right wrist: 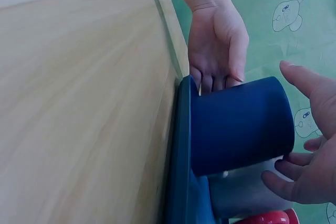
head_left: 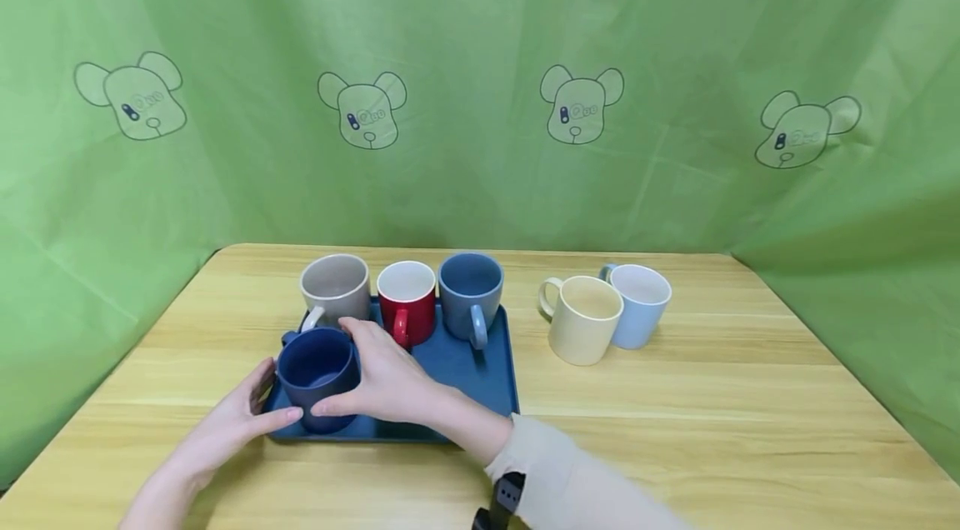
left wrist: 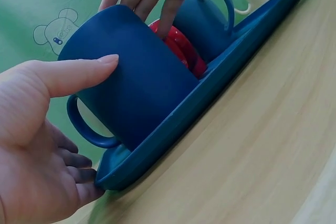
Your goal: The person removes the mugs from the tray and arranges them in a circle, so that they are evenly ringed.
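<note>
4 mugs (head_left: 408, 312) together on 1 blue tray (head_left: 476, 376)

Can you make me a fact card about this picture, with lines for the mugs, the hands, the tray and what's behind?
Mugs: six
Between the hands: dark blue mug, at the near left corner of the tray
Left hand: beside that mug, thumb close to its side
Right hand: at its other side, thumb and fingers spread
Back of tray: grey mug, red mug, mid-blue mug
Right of tray: cream mug, light blue mug, on the table
Tray colour: dark blue
Behind: green cloth with animal faces
</note>
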Demonstrator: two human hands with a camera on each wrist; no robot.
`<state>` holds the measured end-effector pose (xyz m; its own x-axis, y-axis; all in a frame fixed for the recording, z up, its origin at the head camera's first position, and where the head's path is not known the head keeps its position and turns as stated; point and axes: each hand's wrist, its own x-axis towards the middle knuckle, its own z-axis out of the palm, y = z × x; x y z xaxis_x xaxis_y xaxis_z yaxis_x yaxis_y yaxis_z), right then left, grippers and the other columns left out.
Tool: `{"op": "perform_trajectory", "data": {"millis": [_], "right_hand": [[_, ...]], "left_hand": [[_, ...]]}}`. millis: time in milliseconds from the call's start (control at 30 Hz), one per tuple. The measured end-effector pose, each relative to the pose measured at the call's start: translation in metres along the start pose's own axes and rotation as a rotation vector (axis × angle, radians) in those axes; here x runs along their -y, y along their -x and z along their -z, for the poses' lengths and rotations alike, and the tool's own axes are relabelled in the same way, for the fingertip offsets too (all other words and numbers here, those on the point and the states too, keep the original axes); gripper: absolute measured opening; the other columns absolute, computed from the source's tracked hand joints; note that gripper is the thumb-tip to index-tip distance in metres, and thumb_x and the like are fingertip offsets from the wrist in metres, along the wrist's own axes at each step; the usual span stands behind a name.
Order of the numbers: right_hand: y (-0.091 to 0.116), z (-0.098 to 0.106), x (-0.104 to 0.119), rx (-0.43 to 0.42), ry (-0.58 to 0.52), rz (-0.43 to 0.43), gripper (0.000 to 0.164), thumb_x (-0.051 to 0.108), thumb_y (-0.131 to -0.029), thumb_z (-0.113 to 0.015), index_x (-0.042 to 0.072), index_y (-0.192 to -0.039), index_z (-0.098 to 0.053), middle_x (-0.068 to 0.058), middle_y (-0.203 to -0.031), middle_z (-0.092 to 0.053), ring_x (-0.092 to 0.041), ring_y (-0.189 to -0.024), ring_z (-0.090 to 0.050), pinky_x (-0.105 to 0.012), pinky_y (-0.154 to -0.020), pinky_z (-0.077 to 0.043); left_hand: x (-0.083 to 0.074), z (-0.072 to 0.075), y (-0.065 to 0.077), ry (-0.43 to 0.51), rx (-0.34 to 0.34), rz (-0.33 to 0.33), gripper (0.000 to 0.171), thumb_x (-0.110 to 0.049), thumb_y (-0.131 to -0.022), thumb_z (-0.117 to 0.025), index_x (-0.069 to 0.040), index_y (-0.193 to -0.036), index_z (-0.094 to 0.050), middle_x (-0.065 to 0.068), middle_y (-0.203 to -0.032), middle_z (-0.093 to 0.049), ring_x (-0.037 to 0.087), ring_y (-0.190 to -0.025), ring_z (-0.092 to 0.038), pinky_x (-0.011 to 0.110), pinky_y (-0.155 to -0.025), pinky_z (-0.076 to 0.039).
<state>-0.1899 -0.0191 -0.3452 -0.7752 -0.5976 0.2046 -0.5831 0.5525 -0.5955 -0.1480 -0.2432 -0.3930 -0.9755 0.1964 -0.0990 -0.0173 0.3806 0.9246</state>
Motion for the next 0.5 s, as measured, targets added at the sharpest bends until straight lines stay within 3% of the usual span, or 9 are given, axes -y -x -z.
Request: {"op": "perform_trajectory", "data": {"millis": [333,500], "right_hand": [[-0.018,-0.014,0.006,0.013,0.117,-0.032,0.099,0.059,-0.064,-0.075,0.010,-0.140,-0.034,-0.002,-0.125,-0.051,-0.012,-0.108,-0.052,-0.028,-0.084,-0.050],[-0.022,-0.022,0.003,-0.015,0.127,-0.052,0.091,0.054,-0.065,-0.077,0.011,-0.135,-0.040,0.000,-0.118,-0.054,-0.010,-0.100,-0.054,-0.024,-0.078,-0.050]], "left_hand": [[-0.002,0.001,-0.001,0.026,0.012,0.035,0.098,-0.019,-0.084,-0.066,0.014,-0.141,0.006,0.036,-0.147,-0.001,0.048,-0.135,-0.004,0.055,-0.108,-0.009],[-0.002,0.001,-0.001,0.033,0.015,0.042,0.098,-0.019,-0.084,-0.067,0.014,-0.141,0.006,0.035,-0.147,-0.001,0.047,-0.135,-0.004,0.054,-0.108,-0.009]]}}
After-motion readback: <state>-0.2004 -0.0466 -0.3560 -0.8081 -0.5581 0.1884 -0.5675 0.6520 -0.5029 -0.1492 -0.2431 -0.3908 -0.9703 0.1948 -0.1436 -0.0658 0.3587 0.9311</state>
